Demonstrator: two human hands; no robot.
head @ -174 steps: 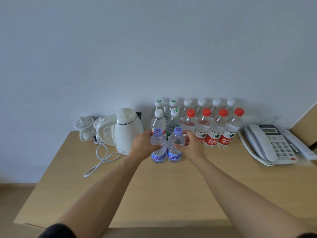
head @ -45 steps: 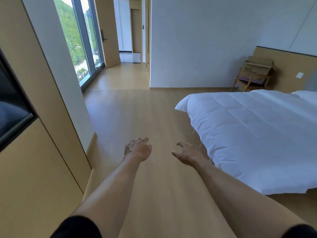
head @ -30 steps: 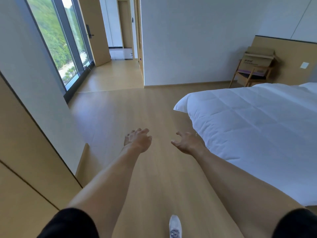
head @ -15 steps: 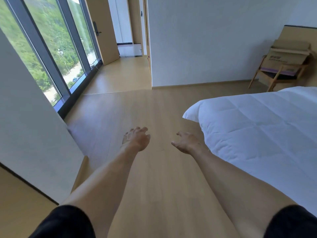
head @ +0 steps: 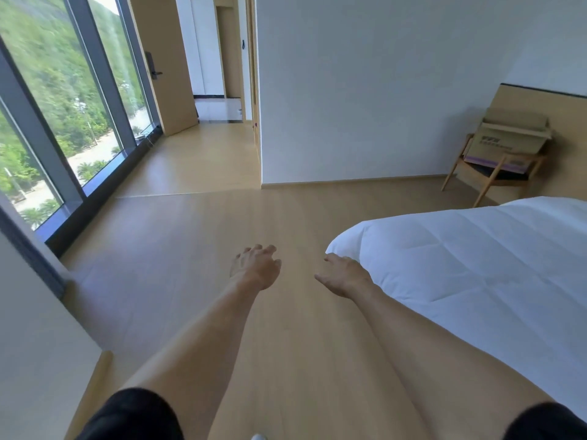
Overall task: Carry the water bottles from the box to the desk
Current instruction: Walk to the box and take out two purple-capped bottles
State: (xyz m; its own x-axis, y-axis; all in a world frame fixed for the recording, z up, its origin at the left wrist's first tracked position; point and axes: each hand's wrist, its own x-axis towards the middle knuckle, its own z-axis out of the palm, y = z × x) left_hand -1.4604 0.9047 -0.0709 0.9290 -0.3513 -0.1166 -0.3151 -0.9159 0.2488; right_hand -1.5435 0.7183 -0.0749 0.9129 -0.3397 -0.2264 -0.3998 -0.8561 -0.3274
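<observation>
Cardboard box (head: 511,138) sits on the chair (head: 495,173) far ahead-right, nearer the right hand (head: 344,276); left hand (head: 255,268) too hangs loose, empty

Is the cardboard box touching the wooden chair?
Touching. The head view shows the cardboard box resting on the seat of the wooden chair, between its armrests, with no gap beneath.

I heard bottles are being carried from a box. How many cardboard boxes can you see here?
1. The cardboard box sits on the wooden chair by the far wall, beyond the bed. Others may be out of view.
</observation>
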